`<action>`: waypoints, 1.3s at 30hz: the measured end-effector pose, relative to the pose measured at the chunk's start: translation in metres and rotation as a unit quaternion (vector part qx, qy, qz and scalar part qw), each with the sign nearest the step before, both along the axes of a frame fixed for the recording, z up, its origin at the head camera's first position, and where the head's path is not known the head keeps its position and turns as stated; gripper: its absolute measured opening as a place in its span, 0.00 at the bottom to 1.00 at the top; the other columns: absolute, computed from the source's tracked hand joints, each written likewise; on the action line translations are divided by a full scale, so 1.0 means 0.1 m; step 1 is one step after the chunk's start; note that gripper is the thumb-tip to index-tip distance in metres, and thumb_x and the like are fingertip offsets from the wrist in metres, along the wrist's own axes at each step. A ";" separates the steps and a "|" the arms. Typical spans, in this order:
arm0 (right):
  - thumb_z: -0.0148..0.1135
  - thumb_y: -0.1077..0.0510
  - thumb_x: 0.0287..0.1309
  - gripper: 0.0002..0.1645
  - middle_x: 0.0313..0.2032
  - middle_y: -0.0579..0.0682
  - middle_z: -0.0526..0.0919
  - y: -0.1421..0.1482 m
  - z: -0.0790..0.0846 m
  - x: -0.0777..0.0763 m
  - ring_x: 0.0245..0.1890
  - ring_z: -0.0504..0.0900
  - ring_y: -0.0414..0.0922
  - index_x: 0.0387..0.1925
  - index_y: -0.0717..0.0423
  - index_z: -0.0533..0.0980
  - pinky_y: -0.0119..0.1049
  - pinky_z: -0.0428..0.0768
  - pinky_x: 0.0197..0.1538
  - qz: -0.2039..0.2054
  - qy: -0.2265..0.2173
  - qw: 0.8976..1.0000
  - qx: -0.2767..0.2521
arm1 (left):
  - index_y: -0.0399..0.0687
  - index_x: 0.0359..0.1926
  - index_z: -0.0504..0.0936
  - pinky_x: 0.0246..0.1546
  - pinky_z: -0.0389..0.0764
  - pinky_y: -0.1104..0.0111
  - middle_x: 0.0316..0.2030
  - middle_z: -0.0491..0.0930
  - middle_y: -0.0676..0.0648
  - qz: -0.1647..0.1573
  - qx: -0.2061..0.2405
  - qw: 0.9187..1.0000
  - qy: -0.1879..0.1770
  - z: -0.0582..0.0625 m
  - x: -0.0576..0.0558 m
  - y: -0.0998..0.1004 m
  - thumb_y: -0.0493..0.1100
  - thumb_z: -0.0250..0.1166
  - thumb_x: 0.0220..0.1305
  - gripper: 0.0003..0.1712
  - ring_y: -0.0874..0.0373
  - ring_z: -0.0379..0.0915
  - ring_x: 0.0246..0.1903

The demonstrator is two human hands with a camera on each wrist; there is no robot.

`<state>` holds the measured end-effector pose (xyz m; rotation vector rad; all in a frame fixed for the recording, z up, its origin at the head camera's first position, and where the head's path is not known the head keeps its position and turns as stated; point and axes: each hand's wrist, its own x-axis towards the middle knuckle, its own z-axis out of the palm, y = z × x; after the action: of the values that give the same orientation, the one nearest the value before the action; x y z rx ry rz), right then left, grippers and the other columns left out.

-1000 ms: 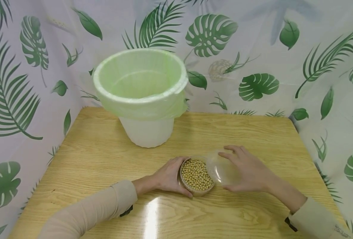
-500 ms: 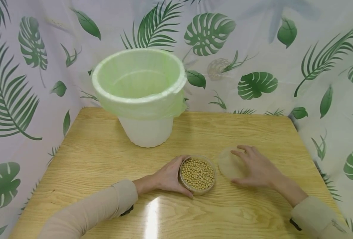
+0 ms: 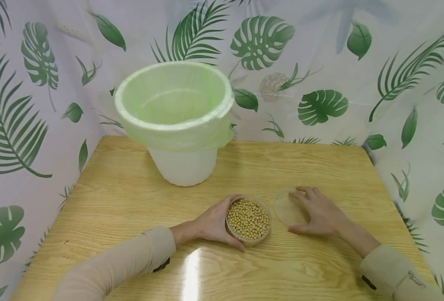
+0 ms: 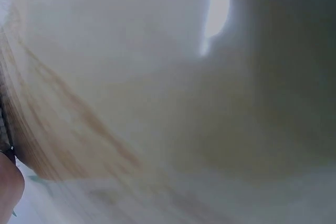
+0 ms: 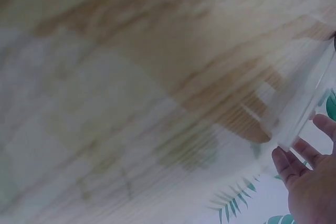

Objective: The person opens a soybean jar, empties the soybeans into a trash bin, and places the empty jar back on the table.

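Note:
A round clear container full of small yellow beans, like soybeans, stands upright on the wooden table. My left hand holds it from the left, fingers and thumb curved round its side. To its right, a clear round lid lies flat, close over the tabletop. My right hand reaches round the lid's right side, thumb at the near edge and fingertips at the far edge. The right wrist view shows fingers at the edge of a clear rim. In the left wrist view a blurred, glossy surface fills most of the picture.
Behind the container stands a white bin lined with a light green bag, its mouth upward. Leaf-patterned sheets hang round the back and sides of the table.
My right hand has carried the lid right, away from the container's rim, and down to the table, uncovering the beans fully. My left hand has stayed on the container.

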<state>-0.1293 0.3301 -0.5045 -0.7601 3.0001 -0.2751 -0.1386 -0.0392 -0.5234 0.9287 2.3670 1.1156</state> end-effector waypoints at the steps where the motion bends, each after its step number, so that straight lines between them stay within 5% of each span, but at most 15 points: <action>1: 0.73 0.21 0.48 0.62 0.72 0.66 0.69 0.00 0.00 0.00 0.67 0.73 0.65 0.74 0.54 0.70 0.67 0.82 0.62 0.000 0.000 1.000 -0.001 | 0.52 0.82 0.49 0.80 0.69 0.52 0.76 0.65 0.45 -0.001 0.000 1.000 -0.002 0.00 0.00 0.01 0.62 0.89 0.39 0.78 0.49 0.66 0.76; 12: 0.69 0.20 0.53 0.61 0.73 0.66 0.68 -0.01 0.01 0.04 0.68 0.73 0.65 0.75 0.55 0.68 0.65 0.81 0.63 -0.002 -0.008 1.000 -0.001 | 0.48 0.80 0.52 0.77 0.73 0.53 0.73 0.68 0.43 0.008 0.001 1.000 0.012 0.01 0.01 0.05 0.60 0.87 0.42 0.73 0.48 0.70 0.73; 22: 0.69 0.28 0.61 0.52 0.73 0.64 0.70 -0.12 0.09 0.02 0.70 0.73 0.64 0.75 0.56 0.68 0.66 0.77 0.68 0.003 0.021 1.000 -0.022 | 0.45 0.79 0.54 0.76 0.75 0.52 0.72 0.70 0.43 0.024 0.032 0.999 0.011 0.13 0.03 -0.12 0.56 0.88 0.40 0.72 0.47 0.72 0.72; 32: 0.73 0.43 0.63 0.42 0.70 0.61 0.75 -0.41 0.20 -0.18 0.67 0.77 0.60 0.72 0.58 0.71 0.61 0.79 0.67 0.052 0.099 0.988 -0.103 | 0.48 0.79 0.56 0.72 0.78 0.50 0.71 0.71 0.46 0.061 0.074 0.995 0.037 0.43 0.02 -0.44 0.53 0.89 0.36 0.72 0.47 0.74 0.70; 39: 0.68 0.46 0.68 0.35 0.66 0.59 0.79 -0.76 0.40 -0.35 0.66 0.78 0.59 0.69 0.59 0.74 0.59 0.81 0.66 0.076 0.174 0.967 -0.170 | 0.42 0.78 0.60 0.67 0.82 0.48 0.68 0.75 0.41 0.081 0.086 0.986 0.119 0.75 0.04 -0.72 0.53 0.90 0.32 0.73 0.44 0.78 0.65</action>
<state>-0.1640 0.2545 -0.4649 -1.1735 3.2311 -0.7385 -0.1344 -0.1114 -0.4481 0.9901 2.6087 1.3576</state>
